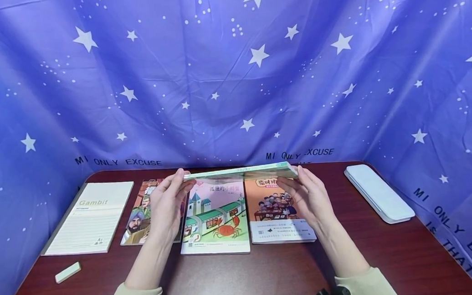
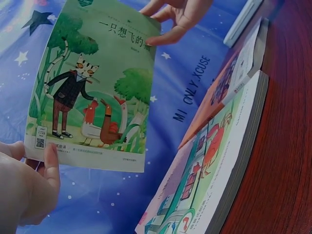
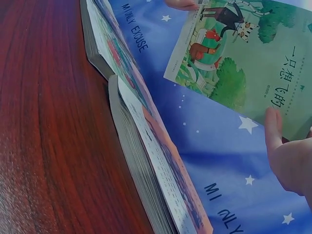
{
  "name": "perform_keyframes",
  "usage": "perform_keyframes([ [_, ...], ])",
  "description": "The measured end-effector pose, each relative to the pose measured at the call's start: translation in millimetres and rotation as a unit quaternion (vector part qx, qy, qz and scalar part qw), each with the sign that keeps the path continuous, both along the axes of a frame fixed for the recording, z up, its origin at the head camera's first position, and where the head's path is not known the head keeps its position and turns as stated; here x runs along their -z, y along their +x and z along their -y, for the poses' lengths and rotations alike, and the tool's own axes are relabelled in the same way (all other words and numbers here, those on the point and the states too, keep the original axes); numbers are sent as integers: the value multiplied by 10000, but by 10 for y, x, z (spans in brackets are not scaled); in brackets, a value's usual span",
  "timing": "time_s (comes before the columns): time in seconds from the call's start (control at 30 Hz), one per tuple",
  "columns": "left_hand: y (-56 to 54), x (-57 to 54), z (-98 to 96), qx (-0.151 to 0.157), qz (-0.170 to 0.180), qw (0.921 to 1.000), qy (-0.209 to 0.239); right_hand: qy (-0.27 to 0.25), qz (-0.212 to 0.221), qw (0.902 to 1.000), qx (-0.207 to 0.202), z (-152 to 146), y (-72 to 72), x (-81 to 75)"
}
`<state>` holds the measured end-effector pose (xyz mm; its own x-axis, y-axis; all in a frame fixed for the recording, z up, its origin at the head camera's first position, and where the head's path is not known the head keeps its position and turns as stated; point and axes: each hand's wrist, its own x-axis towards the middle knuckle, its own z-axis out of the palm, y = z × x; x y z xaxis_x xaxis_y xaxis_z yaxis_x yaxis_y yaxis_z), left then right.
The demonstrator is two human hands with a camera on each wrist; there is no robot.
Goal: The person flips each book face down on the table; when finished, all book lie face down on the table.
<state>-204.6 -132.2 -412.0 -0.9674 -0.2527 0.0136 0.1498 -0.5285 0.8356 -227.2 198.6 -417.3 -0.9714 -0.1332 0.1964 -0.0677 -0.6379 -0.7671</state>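
A green picture book (image 1: 241, 171) is held up above the table, its narrow edge facing the head view. Its cover, with a cat in a jacket and several birds, shows in the left wrist view (image 2: 92, 92). My left hand (image 1: 167, 207) pinches one end between thumb and fingers. At the opposite end, my right hand (image 1: 308, 197) grips the book (image 3: 239, 63) the same way. Below it lies a book with a red crab and a green train (image 1: 214, 220). An orange book (image 1: 279, 208) lies to that one's right, partly hidden by my right hand.
Left of the crab book lies a comic-style book (image 1: 136, 220), partly behind my left hand. A Gambit notebook (image 1: 90, 217) is farther left, with a white eraser-like block (image 1: 68, 272) in front. A white case (image 1: 379, 193) lies on the right of the brown table (image 1: 245, 284). Starry blue cloth (image 1: 214, 76) surrounds it.
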Motion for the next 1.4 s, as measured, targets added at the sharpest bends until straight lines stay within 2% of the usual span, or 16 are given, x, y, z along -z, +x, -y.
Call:
perform_keyframes([
  [0.43, 12, -2, 19, -3, 5, 10000, 2, 28, -19, 10000, -68, -18, -27, -10],
  [0.8, 5, 0, 17, 26, 63, 10000, -37, 249, 501, 9983, 169, -19, -27, -35],
  [1.1, -13, -5, -1, 115, 76, 9995, -282, 535, 949, 9924, 579, -16, -40, -27],
  [1.4, 0, -21, 3, 335, 231, 9982, -432, 321, 871, 9928, 757, -7, -58, 3],
])
